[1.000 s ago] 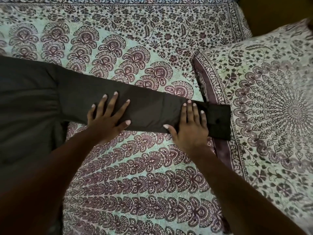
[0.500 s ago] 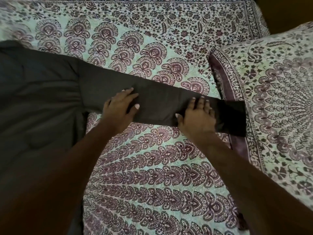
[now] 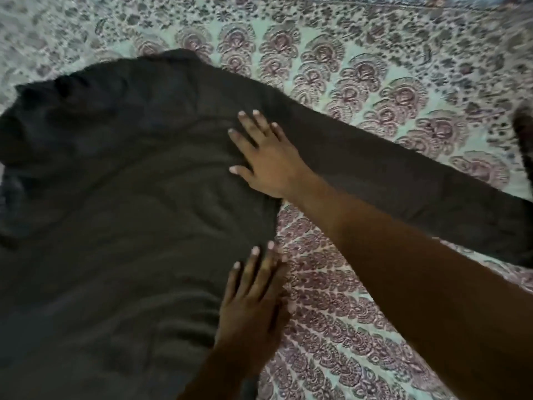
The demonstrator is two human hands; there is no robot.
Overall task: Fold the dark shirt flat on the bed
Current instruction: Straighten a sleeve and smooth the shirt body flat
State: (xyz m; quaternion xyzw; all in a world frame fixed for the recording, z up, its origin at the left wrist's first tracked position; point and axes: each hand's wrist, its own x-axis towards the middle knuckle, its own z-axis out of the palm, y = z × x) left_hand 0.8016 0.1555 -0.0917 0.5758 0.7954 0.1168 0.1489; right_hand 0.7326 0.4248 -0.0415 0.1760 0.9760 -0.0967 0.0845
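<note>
The dark shirt (image 3: pixel 121 203) lies spread over the left half of the patterned bed, its body wrinkled. One long sleeve (image 3: pixel 403 180) stretches out to the right edge of the view. My right hand (image 3: pixel 265 157) lies flat with fingers apart where the sleeve joins the body. My left hand (image 3: pixel 253 301) rests flat lower down, on the shirt's right side edge, partly on the bedsheet. Neither hand grips cloth.
The bedsheet (image 3: pixel 360 327) with a maroon and pale green paisley print covers the whole bed. A dark edge (image 3: pixel 523 131) shows at the far right. The frame is blurred by motion.
The view has swung left. Both hands left the sleeve's outer part and slid left: the right hand onto the shoulder seam, the left hand down to the shirt's side edge.
</note>
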